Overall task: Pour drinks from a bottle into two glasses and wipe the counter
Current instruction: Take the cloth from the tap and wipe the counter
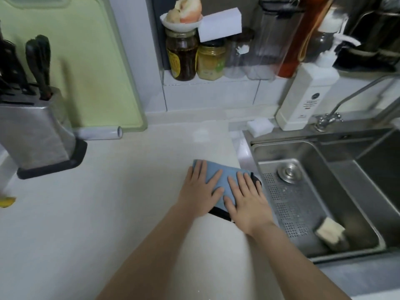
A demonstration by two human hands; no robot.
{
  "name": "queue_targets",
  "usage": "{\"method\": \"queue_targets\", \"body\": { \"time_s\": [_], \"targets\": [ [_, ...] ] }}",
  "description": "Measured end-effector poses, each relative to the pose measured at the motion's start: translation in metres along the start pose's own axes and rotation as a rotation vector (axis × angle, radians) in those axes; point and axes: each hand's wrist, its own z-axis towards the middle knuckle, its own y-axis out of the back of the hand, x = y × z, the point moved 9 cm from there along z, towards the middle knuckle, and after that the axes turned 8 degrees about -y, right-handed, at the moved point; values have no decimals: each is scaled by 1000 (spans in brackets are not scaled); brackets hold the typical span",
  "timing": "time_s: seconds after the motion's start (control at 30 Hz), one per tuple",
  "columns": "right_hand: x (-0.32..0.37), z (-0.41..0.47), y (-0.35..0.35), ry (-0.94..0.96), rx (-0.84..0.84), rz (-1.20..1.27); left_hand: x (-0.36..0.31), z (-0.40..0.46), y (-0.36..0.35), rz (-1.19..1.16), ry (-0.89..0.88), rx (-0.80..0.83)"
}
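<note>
We have both hands flat on a blue cloth (218,180) near the right edge of the white desk (129,202), just beside the sink (324,191). The left hand (200,192) and the right hand (247,200) lie side by side with straight, spread fingers pressing down; neither grip is curled round anything. A dark edge shows under the cloth at its right and near sides, though we cannot tell what it belongs to. No bottle or glasses for the drinks can be picked out with certainty here, so we judge that we are on the wiping step.

What could go wrong: the cloth sits close to the sink lip, so a push to the right may slide it and that dark edge over into the basin. Pressing unevenly with two palms could bunch the cloth and leave streaks. A wide sweep to the left might reach the knife block (36,131), and a sweep to the back might roll the white tube (99,133) lying at the foot of the green cutting board (82,68).

The desk looks smooth and pale, with a faint sheen. Behind it a tiled wall carries a ledge of jars (194,57), a white pump bottle (307,94) stands by the tap (328,120), and a sponge (330,231) lies in the steel sink.
</note>
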Motion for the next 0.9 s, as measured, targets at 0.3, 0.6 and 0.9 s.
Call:
{"method": "queue_targets", "body": {
  "time_s": [0.3,0.6,0.9],
  "targets": [
    [-32,-67,-5,-88,16,42,-64,-38,5,-22,-67,1],
    [2,-88,-12,-107,38,37,-43,-91,8,14,2,56],
    [38,-38,-7,-215,-46,113,10,-82,8,45,33,24]
  ]
}}
